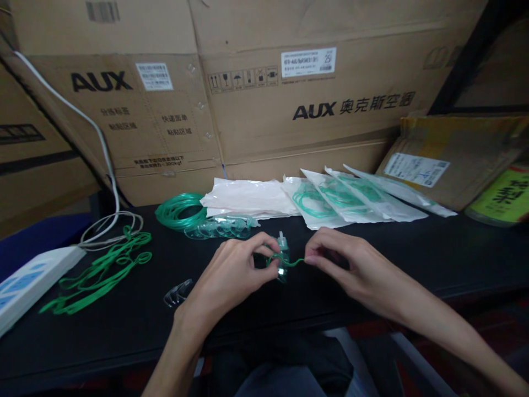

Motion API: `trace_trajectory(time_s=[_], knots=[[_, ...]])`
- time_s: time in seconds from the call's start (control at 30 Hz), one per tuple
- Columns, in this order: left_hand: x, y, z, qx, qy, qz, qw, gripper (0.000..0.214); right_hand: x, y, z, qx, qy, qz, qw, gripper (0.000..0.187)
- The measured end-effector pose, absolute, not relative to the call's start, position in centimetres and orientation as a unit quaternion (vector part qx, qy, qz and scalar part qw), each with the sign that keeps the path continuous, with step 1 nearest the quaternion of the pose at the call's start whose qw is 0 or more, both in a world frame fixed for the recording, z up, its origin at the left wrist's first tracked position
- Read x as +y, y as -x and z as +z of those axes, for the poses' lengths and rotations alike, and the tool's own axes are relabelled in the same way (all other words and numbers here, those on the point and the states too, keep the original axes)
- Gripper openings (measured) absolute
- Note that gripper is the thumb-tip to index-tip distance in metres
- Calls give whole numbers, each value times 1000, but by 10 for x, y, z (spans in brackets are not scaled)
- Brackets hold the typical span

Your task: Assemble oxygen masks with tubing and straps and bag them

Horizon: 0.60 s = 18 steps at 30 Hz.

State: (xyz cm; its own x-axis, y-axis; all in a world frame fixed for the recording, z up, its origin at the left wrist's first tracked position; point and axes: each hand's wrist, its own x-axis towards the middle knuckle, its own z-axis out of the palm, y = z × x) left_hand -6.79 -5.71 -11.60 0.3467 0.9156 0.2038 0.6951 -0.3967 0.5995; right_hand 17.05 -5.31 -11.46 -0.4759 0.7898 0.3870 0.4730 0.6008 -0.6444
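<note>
My left hand (235, 267) is closed on a small clear green oxygen mask (282, 242), thumb and fingertips at its left side. A white connector sticks up from the mask. From the mask a thin green elastic strap (294, 263) runs to the right. My right hand (336, 256) pinches the strap's far end between thumb and index finger. Part of the mask is hidden behind my left fingers. Behind my left hand lies a row of nested clear masks (223, 227). To its left, small curved clear plastic pieces (177, 293) rest on the black table (392, 259).
A coil of green tubing (179, 212) lies by a stack of white pouches (248, 197). Several pouches with green tubing (312, 204) fan out rightward. Loose green straps (107, 270) lie near a white power strip (37, 286). Cardboard boxes (256, 121) wall the back; a can (502, 198) stands right.
</note>
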Motion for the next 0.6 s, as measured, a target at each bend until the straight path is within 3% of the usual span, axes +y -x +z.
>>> trace_trajectory(time_s=[0.07, 0.17, 0.33, 0.47, 0.6], knots=[[-58, 68, -115, 495, -791, 283, 221, 17, -54, -162, -117, -779, 395, 300, 384, 11], [-59, 67, -114, 471, -791, 319, 223, 19, -51, -151, -128, -689, 418, 388, 446, 36], [-61, 63, -116, 445, -795, 338, 235, 28, -50, -136, -136, -628, 326, 570, 418, 36], [-61, 64, -116, 461, -784, 341, 239, 41, -50, -139, -130, -572, 344, 587, 457, 37], [-60, 77, -109, 502, -784, 292, 220, 40, -36, -163, -131, -529, 411, 516, 534, 59]])
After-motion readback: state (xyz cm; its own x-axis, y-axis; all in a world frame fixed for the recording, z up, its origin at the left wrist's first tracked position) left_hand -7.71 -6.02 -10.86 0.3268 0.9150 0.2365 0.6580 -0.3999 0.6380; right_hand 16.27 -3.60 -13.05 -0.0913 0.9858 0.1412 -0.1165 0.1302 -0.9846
